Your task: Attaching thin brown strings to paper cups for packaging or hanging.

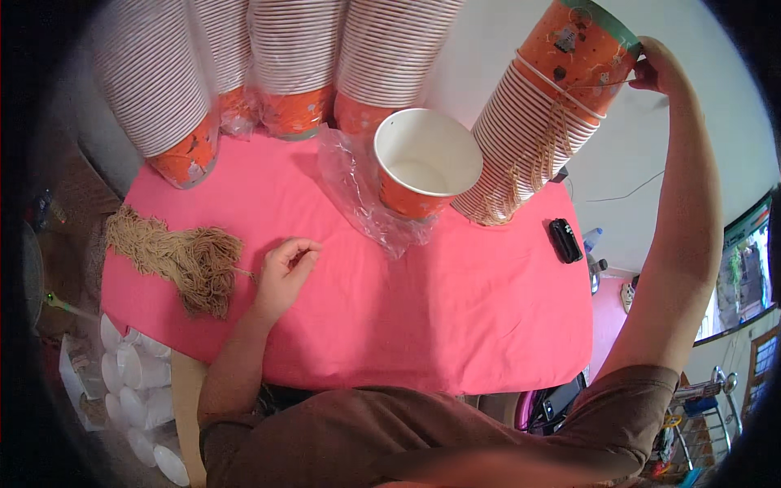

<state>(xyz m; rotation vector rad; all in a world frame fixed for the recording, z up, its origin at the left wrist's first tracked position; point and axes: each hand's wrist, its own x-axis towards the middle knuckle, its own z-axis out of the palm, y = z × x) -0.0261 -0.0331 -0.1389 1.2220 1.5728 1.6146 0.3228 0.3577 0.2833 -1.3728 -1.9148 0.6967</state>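
My left hand rests on the pink tablecloth, fingers curled, pinching a thin tan string that leads to a bundle of tan strings just left of it. My right hand is raised at the upper right, fingers closed on a string at the top of a leaning stack of orange paper cups; several strings hang down that stack's side. A single orange cup with a white inside stands upright between the hands.
Several tall stacks of orange cups line the table's far edge. Clear plastic wrap lies under the single cup. A small black object lies at the right. White cups sit low at the left.
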